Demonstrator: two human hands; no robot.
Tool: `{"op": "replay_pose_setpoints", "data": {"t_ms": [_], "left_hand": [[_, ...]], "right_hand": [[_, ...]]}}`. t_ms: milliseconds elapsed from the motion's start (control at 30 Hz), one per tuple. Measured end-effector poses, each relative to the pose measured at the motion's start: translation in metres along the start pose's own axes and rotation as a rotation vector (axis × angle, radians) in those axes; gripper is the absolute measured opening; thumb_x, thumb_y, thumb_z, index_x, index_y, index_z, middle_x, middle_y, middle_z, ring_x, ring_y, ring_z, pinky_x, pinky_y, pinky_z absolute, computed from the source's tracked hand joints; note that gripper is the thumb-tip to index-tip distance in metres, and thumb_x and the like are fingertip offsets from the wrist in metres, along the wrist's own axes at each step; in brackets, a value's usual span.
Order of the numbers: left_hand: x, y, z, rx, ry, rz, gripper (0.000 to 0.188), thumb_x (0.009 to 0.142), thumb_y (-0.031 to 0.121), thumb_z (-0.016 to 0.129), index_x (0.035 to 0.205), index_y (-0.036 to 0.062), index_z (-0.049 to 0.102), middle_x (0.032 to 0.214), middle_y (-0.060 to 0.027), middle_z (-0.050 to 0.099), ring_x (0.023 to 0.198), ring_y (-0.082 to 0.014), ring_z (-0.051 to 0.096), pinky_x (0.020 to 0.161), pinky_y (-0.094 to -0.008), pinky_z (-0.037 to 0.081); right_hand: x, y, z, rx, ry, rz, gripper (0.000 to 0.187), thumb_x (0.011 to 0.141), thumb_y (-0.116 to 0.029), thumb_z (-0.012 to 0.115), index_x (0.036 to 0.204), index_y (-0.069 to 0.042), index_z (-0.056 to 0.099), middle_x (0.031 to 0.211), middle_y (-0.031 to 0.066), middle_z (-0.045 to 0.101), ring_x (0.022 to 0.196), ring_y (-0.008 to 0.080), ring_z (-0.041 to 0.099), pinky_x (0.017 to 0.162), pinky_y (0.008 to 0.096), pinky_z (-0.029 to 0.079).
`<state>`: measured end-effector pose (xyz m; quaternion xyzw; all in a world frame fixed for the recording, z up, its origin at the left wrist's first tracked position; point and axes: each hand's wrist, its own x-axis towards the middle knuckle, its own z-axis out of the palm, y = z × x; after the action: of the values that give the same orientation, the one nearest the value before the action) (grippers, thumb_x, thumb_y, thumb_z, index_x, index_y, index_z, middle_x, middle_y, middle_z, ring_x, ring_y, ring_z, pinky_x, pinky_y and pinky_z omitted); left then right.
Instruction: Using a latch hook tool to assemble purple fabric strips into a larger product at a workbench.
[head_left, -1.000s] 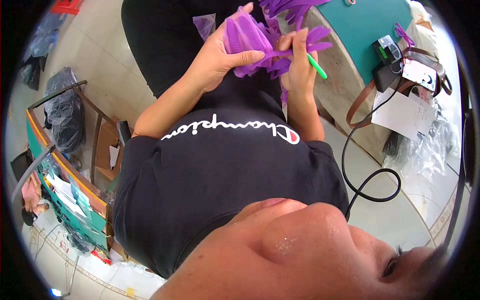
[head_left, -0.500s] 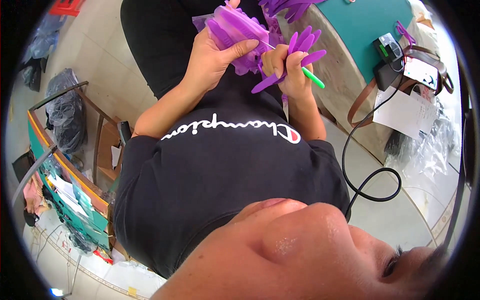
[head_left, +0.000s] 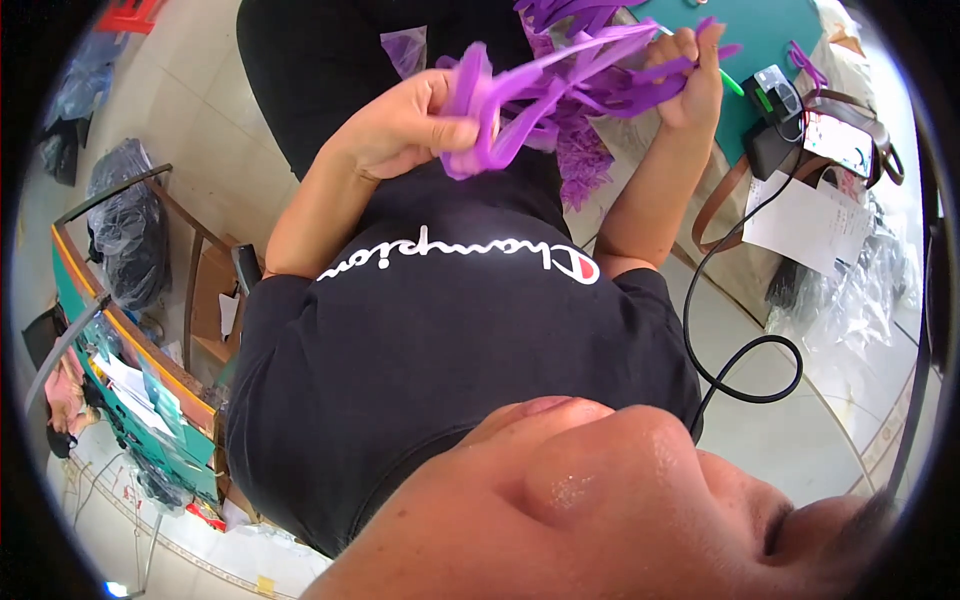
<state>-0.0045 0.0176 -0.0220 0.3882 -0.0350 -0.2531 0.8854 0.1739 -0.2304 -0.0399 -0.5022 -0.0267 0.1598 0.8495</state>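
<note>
Thick purple flexible strips (head_left: 530, 80) with rounded ends are stretched in a tangle between my two hands, above my lap. My left hand (head_left: 410, 125) is closed round their left end, a loop over its fingers. My right hand (head_left: 690, 95), farther right beside the table, is closed on the right end of the strips. A slim green-handled tool (head_left: 732, 82) sticks out of the same fist; its tip is hard to make out. Below the strips lies a bunch of small purple pieces (head_left: 582, 165).
More purple strips (head_left: 575, 12) lie at the edge of the green-topped table (head_left: 760, 35). On it rest a black device (head_left: 775, 95), a lit phone (head_left: 840, 142) and a brown strap (head_left: 722, 205). A black cable (head_left: 775, 395) loops down at right. A clear bag (head_left: 405, 50) is by my leg.
My hands have moved apart, the right one up and right, taking the green-handled tool along. The purple bundle that was gathered at my left hand is now drawn out into stretched strips.
</note>
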Motion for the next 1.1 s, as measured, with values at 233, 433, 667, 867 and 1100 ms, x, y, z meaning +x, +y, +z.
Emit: {"op": "replay_pose_setpoints", "data": {"t_ms": [233,433,667,867,1100], "left_hand": [[0.024,-0.012,0.014,0.061,0.587,0.329,0.014,0.084,0.014,0.067,0.088,0.0019,0.062,0.076,-0.0049,0.064,0.066,-0.0120,0.062,0.061,-0.0233,0.050],[0.026,-0.016,0.020,0.180,0.650,0.476,0.011,0.084,0.010,0.067,0.080,0.0015,0.060,0.073,-0.0053,0.065,0.065,-0.0101,0.061,0.061,-0.0227,0.049],[0.027,-0.020,0.018,0.238,0.654,0.494,0.012,0.084,0.009,0.067,0.079,0.0006,0.060,0.070,-0.0054,0.064,0.063,-0.0092,0.060,0.061,-0.0225,0.048],[0.020,-0.019,0.017,0.605,0.683,0.542,0.012,0.083,0.009,0.068,0.079,0.0009,0.060,0.070,-0.0048,0.064,0.065,-0.0086,0.060,0.059,-0.0215,0.047],[0.018,-0.014,0.008,-0.109,0.389,0.044,0.024,0.086,0.018,0.066,0.100,-0.0014,0.061,0.086,-0.0068,0.065,0.076,-0.0138,0.063,0.067,-0.0277,0.053]], "right_hand": [[-0.079,0.039,0.061,-0.386,-0.614,-0.192,0.042,0.094,-0.027,0.050,0.060,-0.005,0.043,0.054,0.0026,0.043,0.048,0.0126,0.039,0.045,0.0278,0.027],[-0.085,0.047,0.077,-0.796,-0.661,-0.782,0.033,0.074,-0.025,0.072,0.065,-0.003,0.049,0.059,0.0068,0.051,0.050,0.0227,0.052,0.047,0.0303,0.041],[-0.087,0.052,0.081,-0.831,-0.674,-0.784,0.025,0.074,-0.018,0.071,0.068,-0.003,0.052,0.059,0.0054,0.051,0.051,0.0222,0.053,0.047,0.0314,0.042],[-0.098,0.032,0.092,-0.820,-0.535,-0.197,0.028,0.087,-0.021,0.062,0.067,-0.002,0.057,0.059,0.0025,0.053,0.053,0.0160,0.051,0.050,0.0285,0.039],[-0.049,0.033,0.035,0.543,-0.712,0.770,0.051,0.096,-0.048,0.037,0.059,-0.013,0.041,0.052,-0.0043,0.032,0.047,0.0085,0.031,0.041,0.0246,0.021]]}}
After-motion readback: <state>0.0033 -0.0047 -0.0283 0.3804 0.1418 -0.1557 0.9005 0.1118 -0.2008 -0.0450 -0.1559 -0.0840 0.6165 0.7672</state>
